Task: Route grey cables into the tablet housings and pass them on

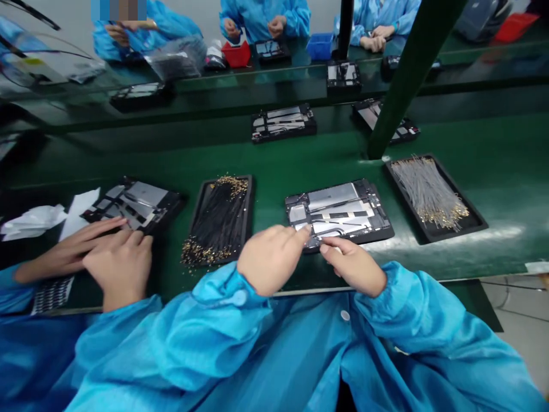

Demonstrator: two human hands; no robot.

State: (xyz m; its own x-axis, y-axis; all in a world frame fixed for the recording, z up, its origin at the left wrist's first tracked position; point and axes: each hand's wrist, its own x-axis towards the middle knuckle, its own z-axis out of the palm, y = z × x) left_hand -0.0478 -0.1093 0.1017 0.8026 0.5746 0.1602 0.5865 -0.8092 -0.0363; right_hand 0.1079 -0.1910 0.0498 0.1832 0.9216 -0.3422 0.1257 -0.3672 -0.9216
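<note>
An opened tablet-like device (pixel 338 197) lies face up in front of me, its silver battery, circuit boards and dark cables bare. My left hand (pixel 274 257) is closed over the device's near left corner, with its fingertips down at the boards. What those fingertips hold, if anything, is hidden. Close by on the right, my right hand (pixel 354 264) has thumb and forefinger pinched together at the device's near edge. I cannot make out anything between them. A tray of black cables with gold ends (pixel 221 214) lies left of the device, a tray of grey cables (pixel 429 191) right of it.
At left, a co-worker's hands (pixel 118 260) work over another opened device (pixel 132 203), beside white paper (pixel 34 222). More devices (pixel 283 123) lie farther back. A green post (pixel 398 86) rises beyond the device. Several people in blue sit opposite, near a red bin (pixel 235 54) and blue bin (pixel 319 47).
</note>
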